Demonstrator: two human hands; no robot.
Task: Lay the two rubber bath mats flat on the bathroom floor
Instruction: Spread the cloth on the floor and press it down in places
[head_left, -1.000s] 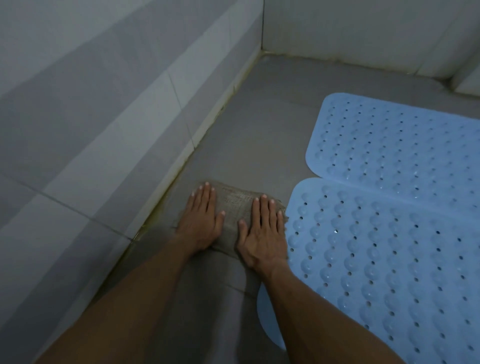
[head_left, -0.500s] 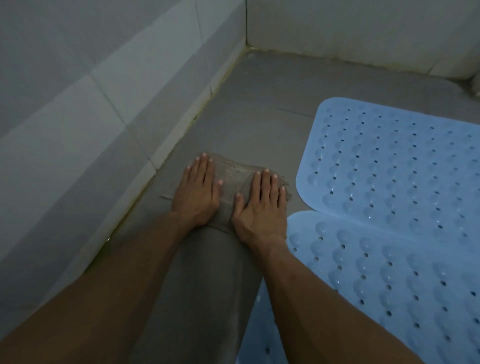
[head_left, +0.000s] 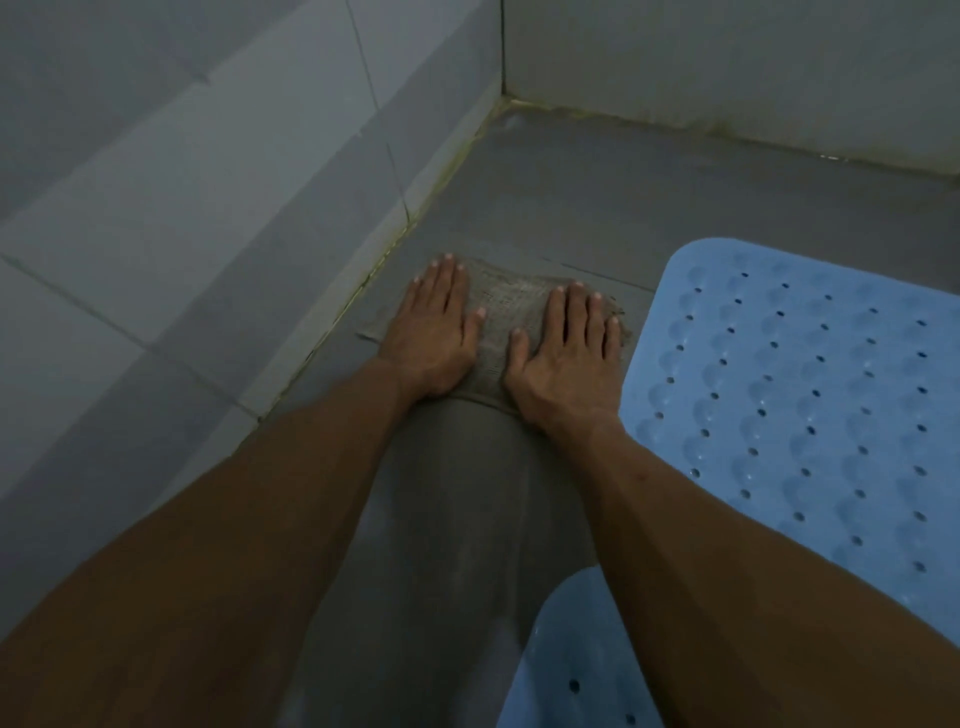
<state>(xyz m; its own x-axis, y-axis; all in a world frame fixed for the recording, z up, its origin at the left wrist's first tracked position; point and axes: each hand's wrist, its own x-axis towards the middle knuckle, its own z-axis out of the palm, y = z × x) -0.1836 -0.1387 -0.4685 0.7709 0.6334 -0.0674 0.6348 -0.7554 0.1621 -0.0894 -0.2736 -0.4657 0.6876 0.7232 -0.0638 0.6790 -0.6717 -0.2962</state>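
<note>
where grey floor (head_left: 675, 197) meets tiled walls (head_left: 208, 182), both hands' grip flat, apart, on cloth (head_left: 501, 312)

Two hands (head_left: 498, 343), two blue bath mats (head_left: 810, 405), one brownish cloth (head_left: 506, 306) on the floor

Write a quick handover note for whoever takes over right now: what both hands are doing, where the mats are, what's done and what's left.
Left hand and right hand: both flat, fingers straight, pressing a brownish cloth on the grey floor near the tiled wall.
Far blue mat: lies flat to the right of the hands.
Near blue mat: partly hidden by the right forearm; the part in view looks flat.
Done: both mats appear laid.
Left: check the near mat's hidden part, deal with the cloth.
</note>
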